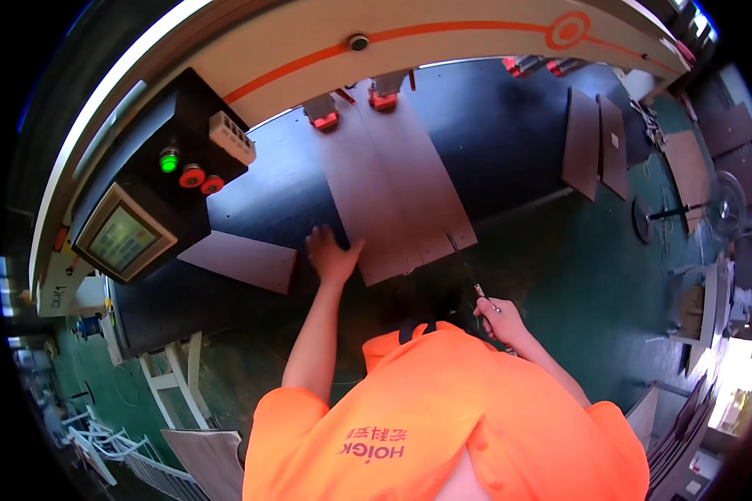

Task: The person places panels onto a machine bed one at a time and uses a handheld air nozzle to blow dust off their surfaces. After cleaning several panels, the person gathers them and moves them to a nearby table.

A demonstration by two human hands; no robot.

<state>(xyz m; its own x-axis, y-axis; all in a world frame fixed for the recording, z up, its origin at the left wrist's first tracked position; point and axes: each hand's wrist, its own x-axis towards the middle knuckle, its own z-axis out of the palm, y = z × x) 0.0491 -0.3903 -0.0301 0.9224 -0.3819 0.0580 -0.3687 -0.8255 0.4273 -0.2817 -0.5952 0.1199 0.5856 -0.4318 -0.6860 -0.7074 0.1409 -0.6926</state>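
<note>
A brown board [393,184] with small holes along its near end lies on the dark machine table [267,184], with a seam running lengthwise. My left hand [332,255] is open beside the board's left edge, fingers spread; its thumb reaches the edge, though contact is hard to make out. My right hand [500,321] is closed around a long, thin-nozzled tool [478,290] that looks like an air blow gun. The nozzle's tip points at the board's near right corner. Red-footed clamps [383,100] stand over the board's far end.
A smaller board [242,259] rests left of my left hand, below a control box with a screen [125,232], a lit green button [169,160] and red knobs. Two narrow boards [581,142] lie at the table's right. A fan [723,204] stands farther right.
</note>
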